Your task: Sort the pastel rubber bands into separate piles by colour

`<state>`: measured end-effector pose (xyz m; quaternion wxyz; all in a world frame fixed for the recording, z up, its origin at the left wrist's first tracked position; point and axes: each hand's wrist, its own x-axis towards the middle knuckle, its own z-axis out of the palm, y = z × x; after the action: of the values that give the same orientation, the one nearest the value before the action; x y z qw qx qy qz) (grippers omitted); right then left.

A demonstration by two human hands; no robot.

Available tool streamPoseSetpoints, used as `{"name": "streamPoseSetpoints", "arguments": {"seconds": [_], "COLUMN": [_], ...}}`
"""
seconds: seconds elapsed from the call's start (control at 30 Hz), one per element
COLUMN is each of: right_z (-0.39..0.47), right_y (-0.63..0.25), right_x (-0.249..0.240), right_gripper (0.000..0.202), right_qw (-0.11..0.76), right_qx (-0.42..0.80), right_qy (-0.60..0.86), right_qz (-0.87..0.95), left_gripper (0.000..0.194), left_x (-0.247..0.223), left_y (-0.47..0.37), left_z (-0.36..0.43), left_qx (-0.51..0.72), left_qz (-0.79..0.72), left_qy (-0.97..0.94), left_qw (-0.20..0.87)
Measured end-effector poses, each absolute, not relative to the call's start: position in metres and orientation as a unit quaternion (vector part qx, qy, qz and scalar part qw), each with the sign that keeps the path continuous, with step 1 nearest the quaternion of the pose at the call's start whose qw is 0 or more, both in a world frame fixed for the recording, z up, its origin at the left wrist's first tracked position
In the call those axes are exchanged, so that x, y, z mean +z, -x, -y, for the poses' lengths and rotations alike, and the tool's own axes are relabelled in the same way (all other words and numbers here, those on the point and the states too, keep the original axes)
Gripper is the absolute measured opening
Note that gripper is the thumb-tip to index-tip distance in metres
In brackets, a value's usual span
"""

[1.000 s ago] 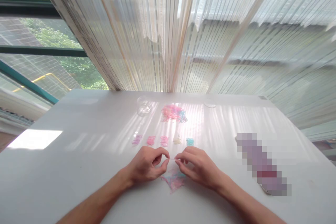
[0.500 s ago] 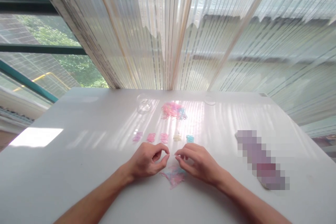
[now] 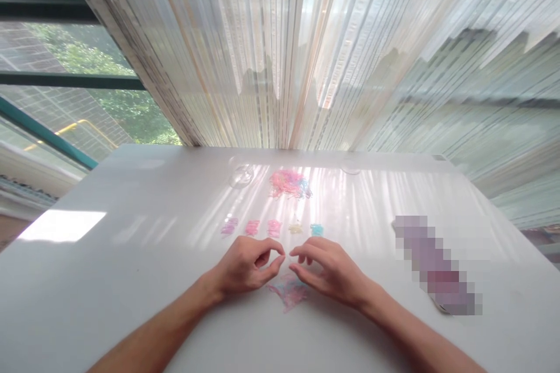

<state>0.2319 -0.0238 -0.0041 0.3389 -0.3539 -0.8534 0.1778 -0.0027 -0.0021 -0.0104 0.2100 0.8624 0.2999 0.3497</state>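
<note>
Lying between the forearms, the near strand pile (image 3: pixel 289 293) is showing pink and blue. Left hand (image 3: pixel 249 265): fingers pinching narrowly, content unclear; right hand (image 3: pixel 335 271): slightly parted. Five small clusters (image 3: pixel 274 228) are forming a row beyond. Striped curtain (image 3: pixel 245 58) is hanging behind the white bench's (image 3: pixel 144 297) far edge.

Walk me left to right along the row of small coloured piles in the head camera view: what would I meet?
A purple pile, then a deeper pink pile, then a lighter pink pile, then a pale yellow pile, then a turquoise pile.
</note>
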Motion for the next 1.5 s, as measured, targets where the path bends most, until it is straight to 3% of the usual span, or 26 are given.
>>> {"name": "streamPoseSetpoints", "arguments": {"seconds": [1.5], "right_z": [0.0255], "right_y": [-0.2302], "right_x": [-0.0046], "right_gripper": [0.011], "right_qw": [0.343], "right_qx": [0.227], "right_qy": [0.362], "right_qz": [0.837], "left_gripper": [0.01], "left_x": [-0.0106], "left_y": [0.0015], "left_z": [0.0039], "left_qx": [0.315], "left_qz": [-0.289], "left_qy": [-0.867], "left_qw": [0.255]}}
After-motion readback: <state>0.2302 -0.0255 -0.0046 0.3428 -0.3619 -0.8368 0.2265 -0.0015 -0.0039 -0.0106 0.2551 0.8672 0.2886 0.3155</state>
